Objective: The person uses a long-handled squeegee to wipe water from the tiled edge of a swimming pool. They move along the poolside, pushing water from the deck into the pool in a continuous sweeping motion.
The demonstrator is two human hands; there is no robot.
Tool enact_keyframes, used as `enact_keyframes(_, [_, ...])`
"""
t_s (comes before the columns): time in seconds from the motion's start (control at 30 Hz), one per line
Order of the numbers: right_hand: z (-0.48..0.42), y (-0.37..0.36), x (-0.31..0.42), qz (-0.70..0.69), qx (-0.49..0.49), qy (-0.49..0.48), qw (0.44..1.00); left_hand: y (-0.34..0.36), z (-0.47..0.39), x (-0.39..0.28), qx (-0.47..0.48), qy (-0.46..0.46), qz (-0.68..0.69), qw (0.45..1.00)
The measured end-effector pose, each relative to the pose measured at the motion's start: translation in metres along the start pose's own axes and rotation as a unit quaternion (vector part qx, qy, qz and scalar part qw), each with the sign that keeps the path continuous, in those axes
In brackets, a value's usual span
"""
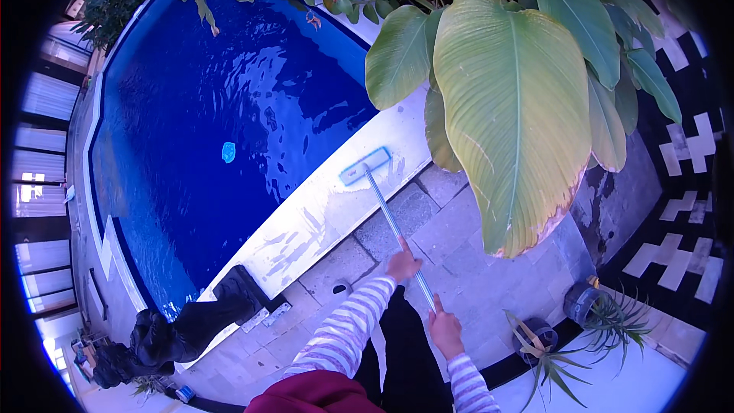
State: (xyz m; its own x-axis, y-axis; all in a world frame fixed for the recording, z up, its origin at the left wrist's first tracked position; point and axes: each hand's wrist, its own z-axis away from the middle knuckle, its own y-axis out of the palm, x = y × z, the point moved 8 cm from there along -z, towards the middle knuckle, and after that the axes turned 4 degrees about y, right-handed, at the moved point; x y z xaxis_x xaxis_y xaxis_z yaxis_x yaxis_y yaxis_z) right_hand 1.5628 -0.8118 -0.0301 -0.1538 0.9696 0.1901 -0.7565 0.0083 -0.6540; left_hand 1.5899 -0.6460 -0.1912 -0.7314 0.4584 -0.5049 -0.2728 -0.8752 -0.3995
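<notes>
A long metal pole (389,212) runs from my hands to a flat rectangular brush head (365,166), which rests on the pale raised edge (321,201) of a swimming pool. My left hand (403,264) is closed around the middle of the pole, its index finger stretched along it. Lower down, near the pole's close end, my right hand (445,330) grips it too, also with a finger pointing up the shaft. Wet-looking dark patches mark the pool edge around the head. The brush head's underside is hidden.
Large broad leaves (516,115) hang over the paving at the upper right. Blue pool water (229,86) lies beyond the edge. A dark carved statue (189,327) stands at lower left. Potted spiky plants (582,304) are at lower right, and stone paving (453,235) lies underfoot.
</notes>
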Motion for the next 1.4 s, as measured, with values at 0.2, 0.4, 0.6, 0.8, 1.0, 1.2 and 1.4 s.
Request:
enact_keyframes(0.2, [0.057, -0.001, -0.056, 0.037, 0.035, 0.048, 0.998, 0.077, 0.048, -0.024, 0.034, -0.007, 0.026, 0.999])
enact_keyframes(0.4, [-0.051, -0.03, 0.03, -0.024, -0.017, -0.005, 1.0, -0.05, -0.048, -0.012, -0.064, -0.043, -0.016, 0.997])
enact_keyframes(0.6, [-0.075, -0.013, 0.038, -0.045, -0.028, -0.006, 0.999, -0.065, -0.07, 0.001, -0.094, -0.01, -0.053, 0.994])
enact_keyframes(0.8, [0.044, 0.011, -0.063, -0.005, 0.02, 0.063, 0.998, 0.077, 0.032, -0.032, 0.054, 0.032, -0.018, 0.998])
enact_keyframes(1.0, [0.0, -0.022, -0.033, 0.009, -0.008, 0.068, 0.998, 0.018, -0.003, -0.058, 0.034, 0.043, 0.03, 0.998])
enact_keyframes(1.2, [-0.136, -0.042, 0.081, -0.054, -0.061, 0.029, 0.996, -0.133, -0.124, -0.048, -0.034, 0.047, -0.064, 0.996])
enact_keyframes(1.4, [-0.143, -0.065, 0.144, -0.023, -0.073, 0.003, 0.997, -0.172, -0.147, -0.008, -0.036, 0.027, -0.019, 0.999])
